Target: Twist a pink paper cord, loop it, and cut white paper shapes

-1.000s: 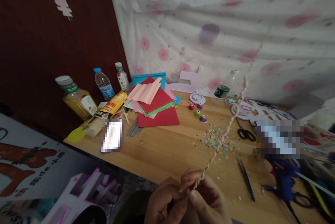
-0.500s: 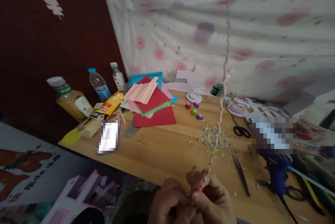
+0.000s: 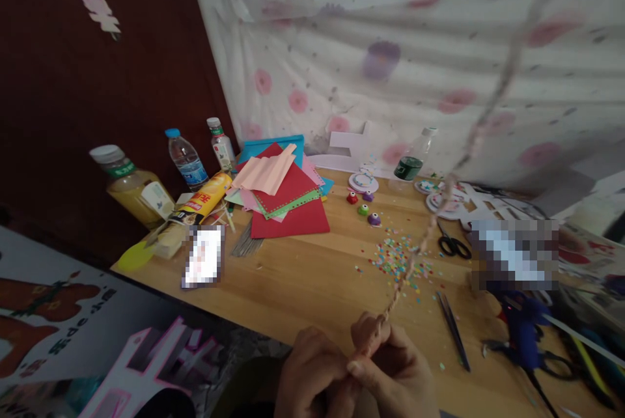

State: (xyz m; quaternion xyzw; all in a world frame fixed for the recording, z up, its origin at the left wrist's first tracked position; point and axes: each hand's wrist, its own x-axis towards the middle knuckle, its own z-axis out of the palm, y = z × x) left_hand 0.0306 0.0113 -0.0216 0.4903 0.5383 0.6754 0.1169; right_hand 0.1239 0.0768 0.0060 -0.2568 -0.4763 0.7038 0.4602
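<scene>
A long, thin, pale pink twisted paper strip rises from my fingers and slants up to the right, its upper part blurred. Near its lower end, my right hand pinches it between thumb and fingers. My left hand is closed right beside it, its fingertips meeting the right thumb at the strip's base. What exactly the left fingers grip is hidden. Beyond the hands, colourful confetti lies scattered on the wooden table. Dark tweezers rest to the right of my right hand.
Coloured paper sheets are stacked at the back, beside thin grey wires. Bottles stand at the left, a green-labelled bottle at the back. Black scissors and a blue glue gun lie at the right.
The strip's upper part has swung to the right, from nearly upright to a slant. Both hands stay close together in almost the same spot.
</scene>
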